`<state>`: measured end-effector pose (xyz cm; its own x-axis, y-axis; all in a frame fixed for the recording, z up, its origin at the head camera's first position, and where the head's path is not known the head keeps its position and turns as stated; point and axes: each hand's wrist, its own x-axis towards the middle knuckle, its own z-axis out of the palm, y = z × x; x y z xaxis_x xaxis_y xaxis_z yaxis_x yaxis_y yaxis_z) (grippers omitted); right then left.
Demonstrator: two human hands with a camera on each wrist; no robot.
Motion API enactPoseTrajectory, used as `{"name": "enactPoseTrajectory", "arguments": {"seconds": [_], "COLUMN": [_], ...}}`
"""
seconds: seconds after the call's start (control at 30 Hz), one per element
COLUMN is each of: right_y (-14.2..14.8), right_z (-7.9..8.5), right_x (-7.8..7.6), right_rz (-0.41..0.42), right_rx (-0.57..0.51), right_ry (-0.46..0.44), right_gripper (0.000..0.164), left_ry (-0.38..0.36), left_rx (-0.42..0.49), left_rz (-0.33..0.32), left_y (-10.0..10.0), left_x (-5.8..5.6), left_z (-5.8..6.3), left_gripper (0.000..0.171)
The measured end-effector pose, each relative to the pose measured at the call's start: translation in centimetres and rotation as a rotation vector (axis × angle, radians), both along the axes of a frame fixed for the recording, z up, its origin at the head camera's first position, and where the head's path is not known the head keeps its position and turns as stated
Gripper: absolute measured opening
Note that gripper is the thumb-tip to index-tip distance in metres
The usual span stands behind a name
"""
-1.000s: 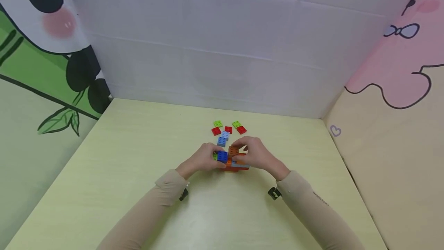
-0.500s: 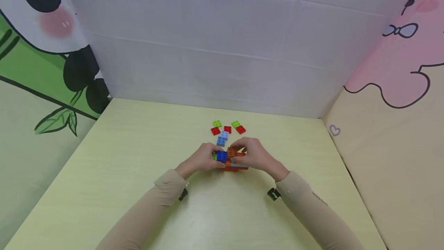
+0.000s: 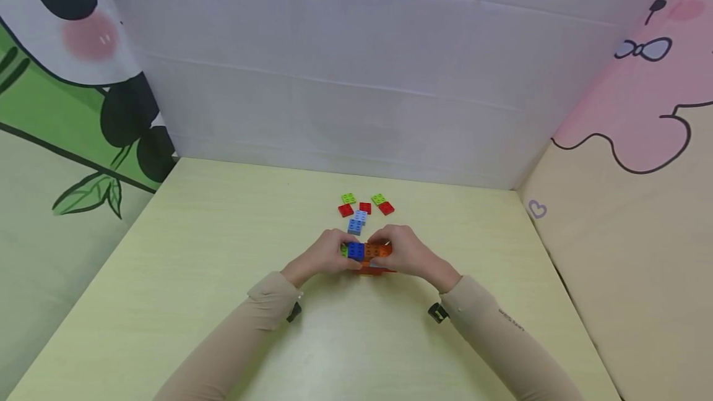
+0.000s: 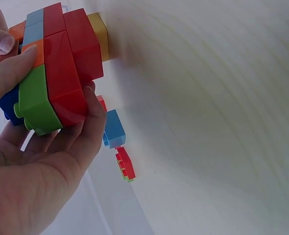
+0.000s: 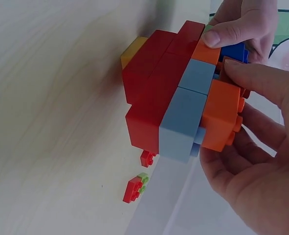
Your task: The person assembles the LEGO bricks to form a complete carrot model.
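A stepped model of building bricks is held between both hands, with a yellow brick at its bottom, red layers above, then light blue, orange and green bricks. My left hand grips its left end, thumb on the near side and fingers round the back by the green brick. On top, a dark blue brick sits beside a brown brick. My right hand pinches the brown brick between thumb and fingers. An orange brick lies under the right palm, studs showing.
Behind the model, two light blue bricks stand on the pale table. Beyond them lie flat red bricks and lime green bricks. A white wall rises at the back, with painted panels on both sides.
My right hand has moved slightly left and down with the brown brick, which now lies right against the dark blue one at its level. The left hand keeps its grip.
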<state>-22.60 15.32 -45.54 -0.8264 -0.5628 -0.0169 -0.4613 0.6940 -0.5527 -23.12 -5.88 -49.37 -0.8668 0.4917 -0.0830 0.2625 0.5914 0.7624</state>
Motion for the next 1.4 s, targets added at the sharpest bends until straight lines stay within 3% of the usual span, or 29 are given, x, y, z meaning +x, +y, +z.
{"name": "enactPoseTrajectory", "arguments": {"seconds": [0.33,0.87,1.4], "right_y": [0.11,-0.14,-0.74], "right_z": [0.18,0.47,0.42], "right_x": [0.03,-0.16,0.10], "right_rz": [-0.004,0.020,-0.019], "right_rx": [0.012,0.027,0.070], "right_ry": [-0.050,-0.055,-0.058], "right_gripper": [0.035,0.034,0.029], "left_ry": [-0.008,-0.002,-0.025], "left_rx": [-0.004,-0.006,0.003], "left_rz": [-0.002,-0.003,0.026], "left_y": [0.13,0.31,0.29], "left_x": [0.04,-0.24,0.22], "left_z": [0.25,0.46,0.17], "left_gripper": [0.037,0.035,0.039]}}
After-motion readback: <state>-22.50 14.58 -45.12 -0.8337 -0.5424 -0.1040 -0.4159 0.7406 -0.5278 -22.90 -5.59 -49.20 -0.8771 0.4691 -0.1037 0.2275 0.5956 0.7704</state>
